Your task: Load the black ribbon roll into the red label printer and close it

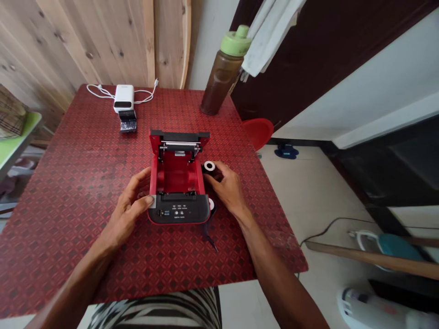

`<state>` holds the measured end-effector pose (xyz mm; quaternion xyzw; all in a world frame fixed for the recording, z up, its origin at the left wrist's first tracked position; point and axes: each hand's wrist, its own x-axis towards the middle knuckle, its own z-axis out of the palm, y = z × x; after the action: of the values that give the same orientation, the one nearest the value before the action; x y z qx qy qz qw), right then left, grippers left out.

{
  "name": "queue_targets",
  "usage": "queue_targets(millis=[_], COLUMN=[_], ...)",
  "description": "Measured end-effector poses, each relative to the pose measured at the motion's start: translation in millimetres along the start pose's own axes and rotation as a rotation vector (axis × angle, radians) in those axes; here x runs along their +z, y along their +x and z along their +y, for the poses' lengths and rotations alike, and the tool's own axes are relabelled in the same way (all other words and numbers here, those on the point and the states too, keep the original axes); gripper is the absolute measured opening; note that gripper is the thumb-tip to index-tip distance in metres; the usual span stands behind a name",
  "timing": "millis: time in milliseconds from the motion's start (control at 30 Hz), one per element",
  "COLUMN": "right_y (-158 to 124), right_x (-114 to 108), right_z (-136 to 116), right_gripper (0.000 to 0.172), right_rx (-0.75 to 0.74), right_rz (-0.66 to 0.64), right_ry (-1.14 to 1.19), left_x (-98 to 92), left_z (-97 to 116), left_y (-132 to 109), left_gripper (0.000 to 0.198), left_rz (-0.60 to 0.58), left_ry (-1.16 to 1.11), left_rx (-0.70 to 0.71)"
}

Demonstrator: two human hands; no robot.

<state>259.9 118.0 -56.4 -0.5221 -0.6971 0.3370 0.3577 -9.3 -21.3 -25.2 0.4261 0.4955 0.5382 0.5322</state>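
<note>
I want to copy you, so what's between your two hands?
Between your left hand and your right hand sits an open red thermal printer, as the head view shows.

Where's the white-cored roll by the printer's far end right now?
In the head view, the white-cored roll sits on the red table, just right of the open red printer and directly above the right hand.

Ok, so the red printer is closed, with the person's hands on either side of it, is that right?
Not quite: the head view shows the red printer open, its cover folded back and its red inside showing. The left hand and right hand are on either side of it, as you said.
</note>
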Motion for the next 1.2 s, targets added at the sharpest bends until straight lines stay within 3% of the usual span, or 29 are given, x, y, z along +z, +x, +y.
queue_targets(millis=[100,233,333,400,433,500,633,767,933,1200], right_y=[-5,-28,-43,-43,-39,-29,-13,-15,-10,17], right_x=[-17,-80,-125,-135,-131,-110,-48,-8,11,21], right_z=[-12,-59,-102,-123,-130,-138,-140,-148,-162,-158], right_gripper=[0.022,0.032,0.040,0.052,0.048,0.029,0.018,0.034,0.044,0.051], right_rx=[-0.001,-0.051,-0.155,-0.254,-0.273,-0.317,-0.426,-0.430,-0.344,-0.234], right_rz=[0.016,-0.002,-0.310,-0.507,-0.580,-0.609,-0.377,-0.413,-0.520,-0.704], right_ry=[0.010,0.021,0.012,-0.002,-0.045,-0.160,-0.470,-0.761,-0.960,-0.999], left_x=[-0.3,1.1,3.0,3.9,4.2,4.6,5.6,6.6,6.0,5.4], left_z=[0,-2,-2,-1,0,2,6,9,8,8], left_y=[0,-2,-2,-2,-2,-2,-1,-1,-3,-4], left_gripper=[0.068,0.071,0.075,0.078,0.079,0.080,0.076,0.074,0.077,0.075], left_rz=[0.008,0.020,0.022,0.025,0.025,0.020,0.012,0.009,0.006,0.009], left_ry=[0.005,-0.009,-0.029,-0.028,-0.026,-0.015,0.013,0.033,0.047,0.044], left_rx=[-0.010,-0.035,-0.052,-0.059,-0.058,-0.050,-0.042,-0.045,-0.063,-0.068])
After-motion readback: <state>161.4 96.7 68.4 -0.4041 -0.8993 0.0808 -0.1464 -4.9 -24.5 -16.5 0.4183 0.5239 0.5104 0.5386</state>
